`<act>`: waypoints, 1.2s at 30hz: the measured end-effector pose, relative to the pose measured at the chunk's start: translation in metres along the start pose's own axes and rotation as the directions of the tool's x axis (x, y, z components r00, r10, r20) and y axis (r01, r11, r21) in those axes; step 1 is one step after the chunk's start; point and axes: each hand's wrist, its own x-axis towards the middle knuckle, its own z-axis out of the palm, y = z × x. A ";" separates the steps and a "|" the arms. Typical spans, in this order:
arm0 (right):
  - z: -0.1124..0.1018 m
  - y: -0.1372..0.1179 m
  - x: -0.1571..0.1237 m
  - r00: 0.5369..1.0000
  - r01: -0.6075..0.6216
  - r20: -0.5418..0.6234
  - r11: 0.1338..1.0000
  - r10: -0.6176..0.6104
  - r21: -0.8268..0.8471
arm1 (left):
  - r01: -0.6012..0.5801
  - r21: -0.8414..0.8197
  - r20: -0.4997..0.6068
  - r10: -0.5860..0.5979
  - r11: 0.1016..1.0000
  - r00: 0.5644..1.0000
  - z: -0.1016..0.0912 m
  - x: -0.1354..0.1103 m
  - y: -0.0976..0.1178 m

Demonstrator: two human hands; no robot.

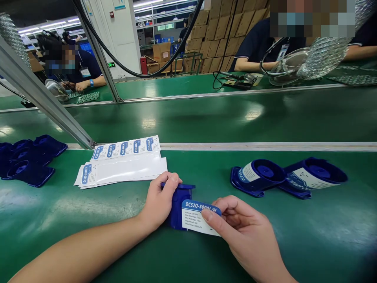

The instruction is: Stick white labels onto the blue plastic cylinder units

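My left hand is closed round a dark blue plastic housing that lies on its side on the green bench. My right hand pinches a white and blue label printed "DC52Q-5000L/H" and presses it against the housing's curved side. Both hands are near the front middle of the bench.
Two labelled blue housings lie to the right. Label sheets sit behind my left hand, and several unlabelled blue housings are stacked at far left. A slanted metal strut crosses the left. Other people work across the conveyor.
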 end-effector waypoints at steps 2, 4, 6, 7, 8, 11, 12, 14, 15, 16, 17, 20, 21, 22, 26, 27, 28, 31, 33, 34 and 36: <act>0.000 -0.001 0.000 1.000 -0.005 0.001 1.000 0.005 0.005 | 0.003 0.004 0.003 -0.003 1.000 1.000 -0.001 0.000 0.000; 0.000 -0.001 -0.001 1.000 -0.006 0.010 1.000 0.006 0.017 | 0.001 0.006 0.003 -0.001 1.000 1.000 -0.001 0.000 0.000; -0.001 0.000 -0.001 1.000 -0.003 0.017 1.000 0.003 0.023 | -0.002 0.006 0.003 0.002 1.000 1.000 -0.001 0.000 0.001; -0.001 0.000 -0.001 1.000 -0.001 0.020 1.000 0.000 0.025 | -0.003 0.005 0.002 0.003 1.000 1.000 -0.001 0.000 0.001; -0.002 0.001 -0.001 1.000 -0.002 0.022 1.000 0.002 0.026 | -0.003 0.002 0.003 0.003 1.000 1.000 -0.001 0.001 0.001; -0.003 0.003 0.000 1.000 -0.006 0.025 1.000 0.005 0.026 | -0.001 -0.004 0.004 0.001 1.000 1.000 -0.001 0.001 0.000; -0.003 0.004 0.000 1.000 -0.009 0.028 1.000 0.008 0.025 | -0.001 -0.005 0.005 0.001 1.000 1.000 -0.001 0.000 0.000; -0.002 0.004 0.001 1.000 -0.010 0.029 1.000 0.009 0.025 | -0.001 -0.004 0.008 0.001 1.000 1.000 0.000 0.000 0.000; -0.002 0.004 0.001 1.000 -0.009 0.029 1.000 0.009 0.024 | -0.002 -0.003 0.010 0.002 1.000 1.000 0.000 0.000 0.000; -0.002 0.004 0.001 1.000 -0.008 0.028 1.000 0.008 0.023 | -0.003 -0.003 0.009 0.003 1.000 1.000 0.000 0.001 0.000; -0.002 0.004 0.001 1.000 -0.006 0.027 1.000 0.006 0.023 | -0.004 -0.002 0.007 0.004 1.000 1.000 0.000 0.001 0.000; -0.001 0.003 0.000 1.000 -0.004 0.025 1.000 0.004 0.018 | -0.004 -0.004 0.002 0.004 1.000 1.000 0.000 0.001 0.001; -0.002 0.003 0.000 1.000 -0.005 0.022 1.000 0.005 0.014 | -0.003 -0.004 0.002 0.003 1.000 1.000 0.000 0.001 0.001; -0.002 0.002 -0.001 1.000 -0.005 0.017 1.000 0.005 0.011 | -0.004 -0.003 0.002 0.004 1.000 1.000 0.000 0.001 0.001; -0.002 0.001 -0.001 1.000 0.000 0.015 1.000 0.000 0.007 | -0.004 -0.005 0.004 0.005 1.000 1.000 -0.001 0.001 0.000; -0.002 0.000 -0.001 1.000 -0.001 0.016 1.000 0.000 0.007 | -0.004 -0.005 0.003 0.004 1.000 1.000 -0.001 0.001 0.000; -0.001 0.000 -0.001 1.000 -0.001 0.017 1.000 0.001 0.006 | -0.005 -0.005 0.004 0.005 1.000 1.000 -0.001 0.001 0.000; -0.001 0.000 0.000 1.000 -0.010 0.013 1.000 0.010 0.001 | -0.004 0.000 0.003 0.004 1.000 1.000 -0.001 0.001 0.000; 0.000 0.001 0.001 1.000 -0.010 0.013 1.000 0.010 0.001 | -0.002 0.004 0.001 0.002 1.000 1.000 -0.001 0.001 0.001; 0.000 0.001 0.001 1.000 -0.008 0.013 1.000 0.008 0.001 | -0.002 0.005 0.000 0.002 1.000 1.000 -0.001 0.001 0.001; 0.000 0.002 0.000 1.000 -0.002 0.012 1.000 0.002 -0.001 | -0.003 0.007 -0.001 0.003 1.000 1.000 -0.001 0.001 0.001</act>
